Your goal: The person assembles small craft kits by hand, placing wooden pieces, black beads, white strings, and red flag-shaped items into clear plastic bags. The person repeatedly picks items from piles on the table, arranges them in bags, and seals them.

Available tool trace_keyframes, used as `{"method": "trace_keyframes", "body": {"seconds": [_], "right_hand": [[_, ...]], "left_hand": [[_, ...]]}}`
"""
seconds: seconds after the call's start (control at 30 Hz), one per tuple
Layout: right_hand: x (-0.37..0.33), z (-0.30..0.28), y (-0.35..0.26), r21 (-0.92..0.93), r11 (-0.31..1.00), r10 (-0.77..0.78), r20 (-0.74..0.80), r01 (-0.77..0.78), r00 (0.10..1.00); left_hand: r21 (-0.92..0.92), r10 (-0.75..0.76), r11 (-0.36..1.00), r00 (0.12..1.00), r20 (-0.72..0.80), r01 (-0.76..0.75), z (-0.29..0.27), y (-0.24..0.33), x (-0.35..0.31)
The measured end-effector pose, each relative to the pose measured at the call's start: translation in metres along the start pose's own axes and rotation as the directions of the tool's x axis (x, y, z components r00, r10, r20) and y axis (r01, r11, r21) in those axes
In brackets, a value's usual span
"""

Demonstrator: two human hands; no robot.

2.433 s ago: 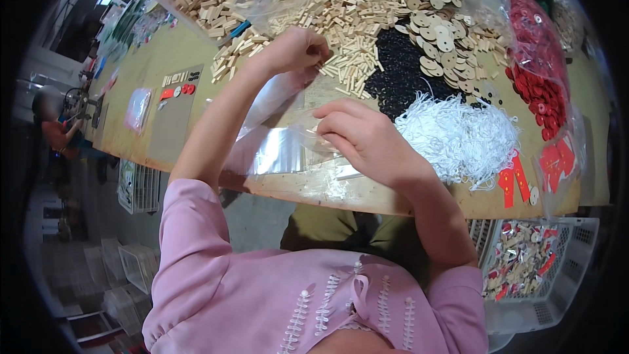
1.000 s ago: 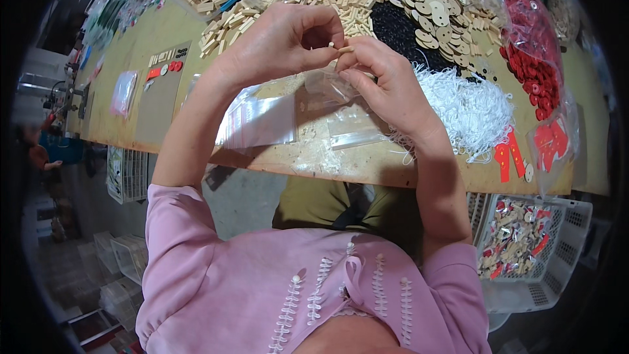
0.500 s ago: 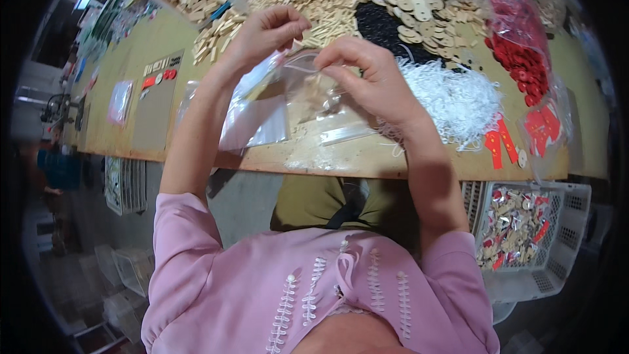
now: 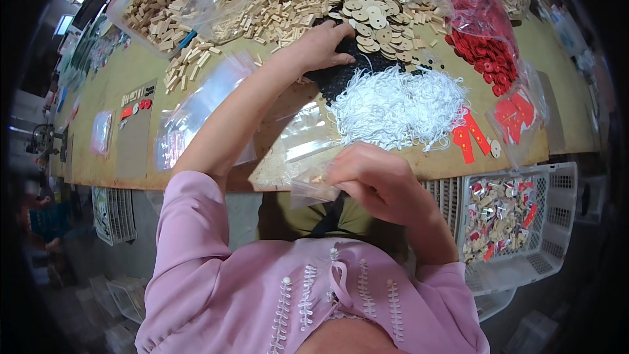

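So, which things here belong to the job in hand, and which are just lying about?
Apparently in use:
small clear bag, held by right hand
black pieces, under left hand

Lying untouched, possibly related:
red discs
red strips
wooden blocks
brown sheet

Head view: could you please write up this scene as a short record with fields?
Left hand: at the pile of small black pieces, fingers and thumb apart; contact unclear
Right hand: pinching a small clear bag, pale pieces inside
Between hands: tangled white strings
Far side: pale wooden discs
Right side: red discs
Beside table: white crate holding mixed packets
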State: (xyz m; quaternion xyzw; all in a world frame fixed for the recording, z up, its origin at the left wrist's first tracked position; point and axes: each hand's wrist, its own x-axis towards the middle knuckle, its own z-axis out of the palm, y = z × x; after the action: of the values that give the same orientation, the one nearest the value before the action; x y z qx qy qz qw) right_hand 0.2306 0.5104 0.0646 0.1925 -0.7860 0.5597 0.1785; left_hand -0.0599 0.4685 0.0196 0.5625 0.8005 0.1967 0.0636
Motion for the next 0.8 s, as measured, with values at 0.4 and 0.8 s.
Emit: {"method": "trace_keyframes", "body": {"seconds": [0.4, 0.8], "right_hand": [[-0.051, -0.022, 0.001, -0.083, 0.978, 0.177, -0.155, -0.192, 0.972], [-0.060, -0.023, 0.000, -0.140, 0.969, 0.164, -0.240, -0.201, 0.957]], "left_hand": [[-0.284, -0.101, 0.955, 0.994, -0.040, 0.085, -0.005, 0.006, -0.012], [-0.487, -0.276, -0.868, 0.913, 0.302, -0.102, 0.001, 0.025, -0.054]]}}
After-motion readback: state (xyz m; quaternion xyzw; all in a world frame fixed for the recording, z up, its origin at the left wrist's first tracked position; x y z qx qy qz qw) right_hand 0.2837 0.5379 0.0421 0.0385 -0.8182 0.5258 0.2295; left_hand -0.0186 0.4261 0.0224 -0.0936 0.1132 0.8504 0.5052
